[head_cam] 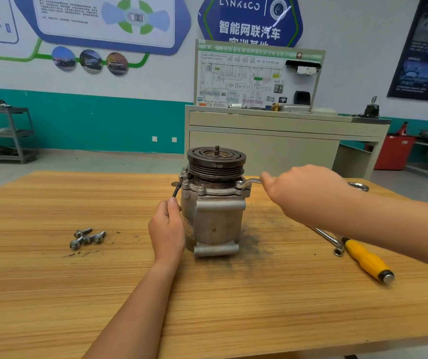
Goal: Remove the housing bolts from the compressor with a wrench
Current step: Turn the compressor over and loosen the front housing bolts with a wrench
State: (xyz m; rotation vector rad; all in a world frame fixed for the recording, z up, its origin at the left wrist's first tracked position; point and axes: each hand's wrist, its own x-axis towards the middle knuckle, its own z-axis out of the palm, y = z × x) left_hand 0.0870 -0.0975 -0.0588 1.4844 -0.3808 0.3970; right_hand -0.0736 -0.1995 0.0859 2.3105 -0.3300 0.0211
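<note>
The compressor stands upright in the middle of the wooden table, with its round pulley on top. The left hand is wrapped around the left side of its gray body, thumb pointing up, to keep it from moving. The right hand has its fingers closed around the handle of a wrench. The wrench's other end sits on a bolt on the right side of the top rim. The job looks partly done. About four loose bolts lie in a little pile on the table, to the left of the compressor. Some rim bolts are not out yet: at least three on the left and front, plus the one under the wrench. The loose bolts are not in any bowl or tray; they lie right on the wood. A round metal dish sits far right, just behind the right arm, and I cannot tell what is in it. A yellow-handled tool and a bent metal tool lie near right.
</note>
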